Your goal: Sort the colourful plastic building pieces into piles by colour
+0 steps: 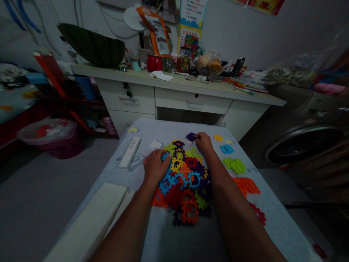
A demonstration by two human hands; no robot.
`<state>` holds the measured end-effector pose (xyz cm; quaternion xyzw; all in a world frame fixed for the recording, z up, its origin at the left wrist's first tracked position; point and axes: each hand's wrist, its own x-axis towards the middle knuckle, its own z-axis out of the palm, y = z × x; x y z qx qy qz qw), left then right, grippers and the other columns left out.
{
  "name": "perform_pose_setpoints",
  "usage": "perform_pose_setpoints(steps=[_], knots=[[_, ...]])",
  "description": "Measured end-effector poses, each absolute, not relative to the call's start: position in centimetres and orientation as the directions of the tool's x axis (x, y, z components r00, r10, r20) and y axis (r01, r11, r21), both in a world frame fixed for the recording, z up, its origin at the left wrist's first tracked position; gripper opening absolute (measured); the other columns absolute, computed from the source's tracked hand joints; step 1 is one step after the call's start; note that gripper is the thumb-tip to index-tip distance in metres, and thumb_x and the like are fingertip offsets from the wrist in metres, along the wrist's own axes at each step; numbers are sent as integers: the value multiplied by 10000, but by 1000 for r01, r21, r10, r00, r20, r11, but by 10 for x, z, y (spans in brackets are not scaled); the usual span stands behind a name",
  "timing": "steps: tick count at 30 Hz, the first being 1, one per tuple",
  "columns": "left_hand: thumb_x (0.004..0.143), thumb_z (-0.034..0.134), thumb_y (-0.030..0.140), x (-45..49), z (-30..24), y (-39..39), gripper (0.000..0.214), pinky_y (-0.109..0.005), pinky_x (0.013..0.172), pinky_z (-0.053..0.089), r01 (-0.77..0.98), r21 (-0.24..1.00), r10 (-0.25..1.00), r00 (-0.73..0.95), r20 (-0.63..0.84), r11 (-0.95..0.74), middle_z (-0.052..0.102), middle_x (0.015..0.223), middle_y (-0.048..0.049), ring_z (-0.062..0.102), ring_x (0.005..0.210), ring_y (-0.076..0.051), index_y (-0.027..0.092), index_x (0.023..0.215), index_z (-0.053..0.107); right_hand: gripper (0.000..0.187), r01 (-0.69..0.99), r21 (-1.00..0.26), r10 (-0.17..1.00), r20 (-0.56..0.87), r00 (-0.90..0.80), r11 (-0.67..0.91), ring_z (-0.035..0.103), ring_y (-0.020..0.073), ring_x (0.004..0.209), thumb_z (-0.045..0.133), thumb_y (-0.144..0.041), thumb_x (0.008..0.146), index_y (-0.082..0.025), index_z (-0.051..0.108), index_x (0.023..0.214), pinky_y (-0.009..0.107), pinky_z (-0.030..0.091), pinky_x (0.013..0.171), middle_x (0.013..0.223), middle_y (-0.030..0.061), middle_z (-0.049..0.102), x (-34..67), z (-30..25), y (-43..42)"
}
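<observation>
Evidently, the table [148, 131] is lying under a pile of toothed pieces [178, 165], which is sitting between the left grip [155, 165] and the right grip [204, 142]. The left is resting on the pile; whether it is holding anything is not showing. The right is pinching a purple piece [191, 137] by its edge, probably setting it apart; the next move is likely calling for release.

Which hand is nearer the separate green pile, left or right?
Right. The right hand, holding a purple piece, is beyond and left of the green pile, not touching it; the left hand is farther left, across the mixed heap.
</observation>
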<state>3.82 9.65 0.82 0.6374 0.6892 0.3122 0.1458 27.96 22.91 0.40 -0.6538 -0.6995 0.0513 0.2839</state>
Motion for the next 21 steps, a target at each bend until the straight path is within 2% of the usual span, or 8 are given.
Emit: perform_pose_setpoints(steps=[5, 9, 12, 16, 21], knots=[[903, 497, 440, 38, 9, 96, 316, -450, 1037, 368, 784, 620, 970, -143, 199, -11, 669, 1217, -80, 582, 1175, -269, 225, 1082, 643, 236, 874, -444, 948, 314, -58, 200, 577, 195, 961, 560, -54, 748, -157, 706, 902, 318, 433, 935, 970, 83, 645, 279, 16, 227], [898, 501, 432, 38, 10, 96, 313, -450, 1046, 366, 775, 632, 971, -143, 193, -11, 674, 1207, -79, 584, 1171, -269, 223, 1082, 646, 229, 767, -506, 919, 232, -319, 395, 611, 190, 968, 624, -118, 779, -179, 718, 979, 321, 457, 933, 1042, 69, 679, 266, 38, 221], [897, 505, 434, 38, 11, 96, 313, -450, 1050, 363, 766, 642, 972, -150, 183, -2, 676, 1202, -75, 588, 1160, -266, 226, 1088, 643, 315, 700, -525, 862, 147, -485, 484, 628, 196, 1022, 646, -114, 770, -202, 717, 1063, 328, 460, 954, 1128, 59, 698, 251, 46, 214], [897, 510, 423, 38, 11, 96, 300, -435, 1050, 364, 768, 640, 971, -148, 186, -5, 676, 1200, -69, 586, 1164, -257, 231, 1086, 642, 441, 727, -461, 843, 91, -531, 508, 639, 217, 1061, 626, -6, 701, -211, 727, 1079, 326, 456, 965, 1134, 59, 721, 237, 38, 211], [892, 516, 421, 38, 10, 96, 298, -436, 1049, 364, 773, 635, 972, -149, 184, -1, 678, 1194, -69, 588, 1157, -257, 227, 1075, 651, 306, 759, -442, 872, 137, -470, 479, 661, 194, 907, 609, -4, 698, -188, 752, 896, 273, 473, 850, 953, 50, 749, 231, 26, 213]])
